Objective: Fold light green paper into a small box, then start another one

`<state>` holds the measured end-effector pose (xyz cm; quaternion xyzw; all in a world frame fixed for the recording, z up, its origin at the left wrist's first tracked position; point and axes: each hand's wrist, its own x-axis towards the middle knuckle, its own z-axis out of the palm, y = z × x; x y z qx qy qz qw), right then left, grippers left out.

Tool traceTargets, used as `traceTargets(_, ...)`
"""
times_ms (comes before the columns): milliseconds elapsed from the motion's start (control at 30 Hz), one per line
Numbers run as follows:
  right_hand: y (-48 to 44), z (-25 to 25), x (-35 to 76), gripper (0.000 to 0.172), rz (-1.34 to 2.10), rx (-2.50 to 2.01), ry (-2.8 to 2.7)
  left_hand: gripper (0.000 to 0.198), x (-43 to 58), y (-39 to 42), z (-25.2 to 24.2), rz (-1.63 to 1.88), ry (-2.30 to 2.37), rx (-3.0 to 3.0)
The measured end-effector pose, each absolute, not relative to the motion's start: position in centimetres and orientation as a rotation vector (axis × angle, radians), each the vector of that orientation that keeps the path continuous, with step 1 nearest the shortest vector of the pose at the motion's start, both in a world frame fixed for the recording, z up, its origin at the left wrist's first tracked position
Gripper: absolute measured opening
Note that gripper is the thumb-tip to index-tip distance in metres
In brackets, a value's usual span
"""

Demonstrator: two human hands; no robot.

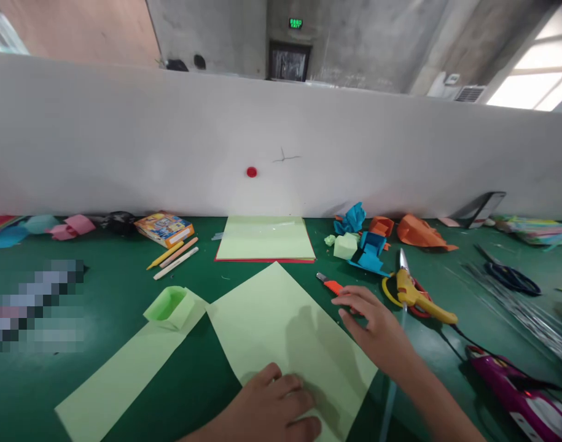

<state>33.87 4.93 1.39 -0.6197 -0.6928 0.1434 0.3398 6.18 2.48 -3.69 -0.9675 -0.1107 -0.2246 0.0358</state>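
Note:
A large pale green paper sheet [281, 325] lies turned cornerwise on the green table. My left hand [278, 405] rests on its near part, fingers spread and slightly bent, pressing on the paper. Over the sheet's right edge, my right hand [377, 325] is at the orange utility knife [332, 285], thumb and fingers apart. The fingers cover the knife's rear end; I see no closed grip on it. The knife's short blade points up and left. To the left, a small folded pale green paper box [170, 307] stands on a long pale green strip [119, 380].
On the right lie a yellow glue gun [421, 298], scissors [403, 261], a magenta-and-white device [520, 393] and clear sticks [529, 319]. Crumpled paper pieces [368, 248], a paper stack [265, 239], markers [172, 255] and a colourful box [164, 229] line the back by the white partition [170, 141].

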Motion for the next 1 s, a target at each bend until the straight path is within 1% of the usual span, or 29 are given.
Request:
traceTargets(100,4.9,1.3,31.4,0.025,0.244,-1.538,-1.842,0.036,6.8,3.4,-2.7,-0.557,-0.363,-3.126)
traceTargets(167,4.7,0.7,29.4,0.027,0.23,-1.528,-1.938,0.038,7.2,3.9,-2.2,-0.459,-0.455,-3.207)
traceTargets(233,4.4,-0.2,28.1,0.035,0.278,-1.567,-2.102,0.034,7.5,4.1,-2.1,-0.457,-0.435,-3.241)
traceTargets(333,4.3,-1.4,27.6,0.041,0.353,-1.603,-2.267,0.027,7.4,3.9,-2.8,-0.604,-0.392,-3.218)
traceTargets(500,4.9,-1.9,28.7,0.048,0.373,-1.643,-2.348,0.01,7.1,3.8,-4.1,-0.843,-0.423,-3.142)
traceTargets(800,5.3,-1.3,28.6,0.048,0.452,-1.628,-2.363,0.011,7.8,4.2,-3.9,-1.093,-0.492,-3.039)
traceTargets(1000,5.3,-0.8,28.6,0.049,0.437,-1.61,-2.331,0.01,7.5,4.2,-3.9,-0.966,-0.425,-3.024)
